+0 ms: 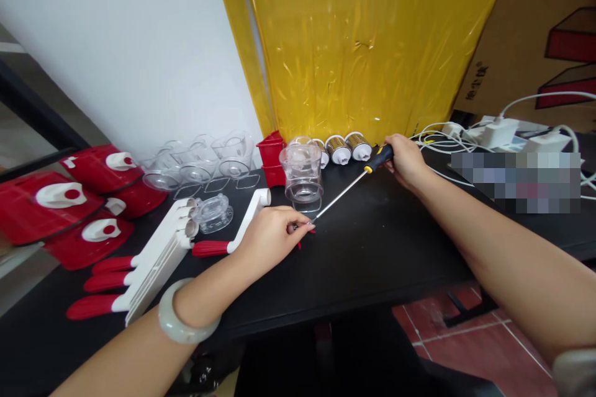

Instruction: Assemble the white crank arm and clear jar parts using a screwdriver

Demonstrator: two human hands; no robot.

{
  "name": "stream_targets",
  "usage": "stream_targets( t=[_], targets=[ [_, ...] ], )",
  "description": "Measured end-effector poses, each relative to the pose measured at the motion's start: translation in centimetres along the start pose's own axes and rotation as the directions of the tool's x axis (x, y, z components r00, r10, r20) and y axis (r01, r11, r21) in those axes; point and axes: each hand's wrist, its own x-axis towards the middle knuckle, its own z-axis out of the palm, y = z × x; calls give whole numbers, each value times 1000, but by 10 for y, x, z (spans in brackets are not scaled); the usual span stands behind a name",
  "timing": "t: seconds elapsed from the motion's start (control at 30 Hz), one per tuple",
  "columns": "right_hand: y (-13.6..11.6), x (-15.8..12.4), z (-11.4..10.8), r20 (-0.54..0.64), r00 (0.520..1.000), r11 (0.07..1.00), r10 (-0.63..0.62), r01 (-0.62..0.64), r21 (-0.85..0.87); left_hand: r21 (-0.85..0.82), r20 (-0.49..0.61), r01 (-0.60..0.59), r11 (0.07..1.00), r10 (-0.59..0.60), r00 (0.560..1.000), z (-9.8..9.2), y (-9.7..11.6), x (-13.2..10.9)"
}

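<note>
While the right hand (pixel 405 160) wraps its fingers closed around the black and yellow grip of the long screwdriver (pixel 344 193) with a thin steel shaft, the left hand (pixel 270 239) presses its fingertips together around the tip. I cannot tell whether something small is also pinched there. The long screwdriver slants low over the black table top (pixel 382 254), with the grip at the far side and the tip toward the person.

It seems light and stiff. The smooth shaft is probably slippery, so the thick grip is the sure place to hold, and the tip is likely sharp.

Just beside the shaft stands a clear plastic cup (pixel 302 177), which would tip easily. Left of it lie white plastic cranks with red handles (pixel 153 260), so this side is crowded. Right of the shaft the table is bare. White cables (pixel 440 139) lie near the right hand. The front edge of the table is near the left wrist.
</note>
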Motion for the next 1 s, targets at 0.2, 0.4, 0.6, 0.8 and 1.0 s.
stream_targets(
  t=[0.2, 0.4, 0.6, 0.8, 1.0],
  targets=[
    [2, 1, -3, -1, 1000, 999, -25, 25, -41, 40, -2, -10, 999, 10, 1000, -2, 0, 1],
    [0, 1, -3, 4, 999, 998, -44, 44, -38, 26, -10, -24, 999, 24, 1000, -1, -1, 2],
    [-1, 2, -3, -3, 999, 998, -41, 40, -41, 33, -8, -10, 999, 11, 1000, -1, -2, 2],
    [-1, 2, -3, -17, 999, 998, -37, 36, -55, 48, -1, 1, 999, -1, 1000, -2, 0, 2],
    [1, 3, -5, -21, 999, 997, -45, 44, -68, 87, 2, 17, 996, -17, 1000, -1, -1, 2]
  ],
)
